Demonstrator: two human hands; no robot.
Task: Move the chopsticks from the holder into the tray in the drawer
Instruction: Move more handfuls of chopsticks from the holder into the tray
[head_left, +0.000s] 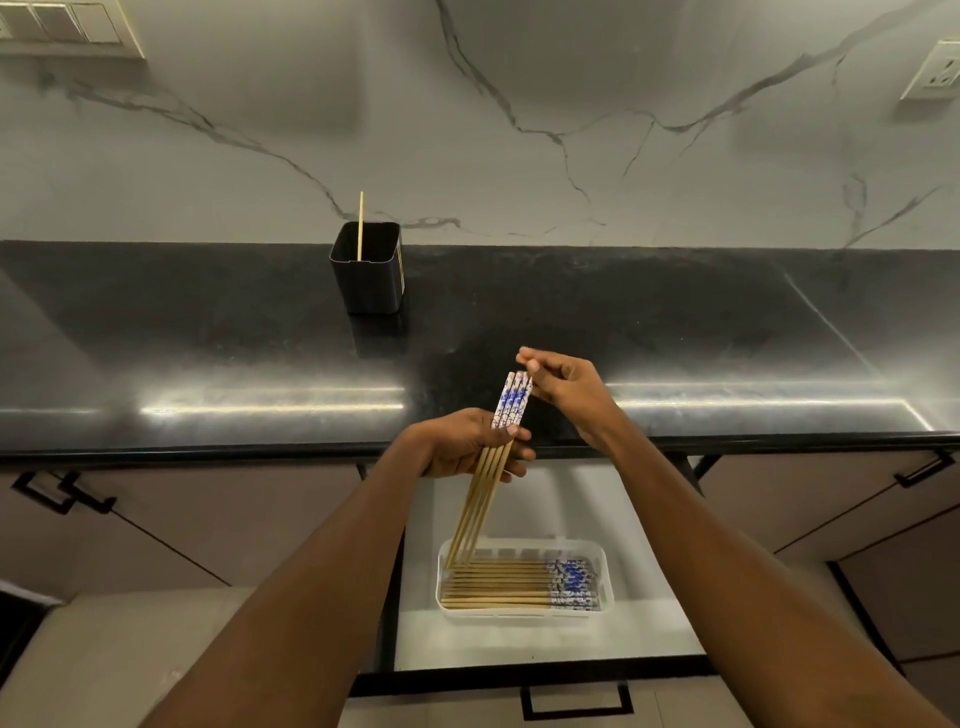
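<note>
Overhead, the pale marble backsplash (519, 156) runs smooth and glossy, crossed by thin grey veins. Below it lies the black speckled stone surface (208, 338), polished enough to carry long streaks of reflected light. Under its front edge a drawer (545, 639) stands pulled out, with a flat white floor and a dark front.

Inside the drawer sits a shallow white plastic tray (519, 612), rectangular with rounded corners. The black holder (369, 286), a square matte tub with rounded corners, stands on the surface well apart from the tray, near the backsplash. A narrow yellowish label runs down its right side; its writing is too small to read.

The left hand (457, 444) grips a bundle of chopsticks (488, 483) around the middle, fingers wrapped and thumb across the front. These pale wooden sticks tilt steeply, with the blue-and-white patterned ends up and away and the plain tips down in the tray's left end. The right hand (566, 389) has loosely curled fingers whose tips sit at the patterned ends; I cannot tell whether they pinch one.

The laid chopsticks (498, 582) rest flat in the tray, side by side, long axis left to right, patterned ends to the right. A lone chopstick (360, 223), thin and plain, stands nearly upright in the holder.
</note>
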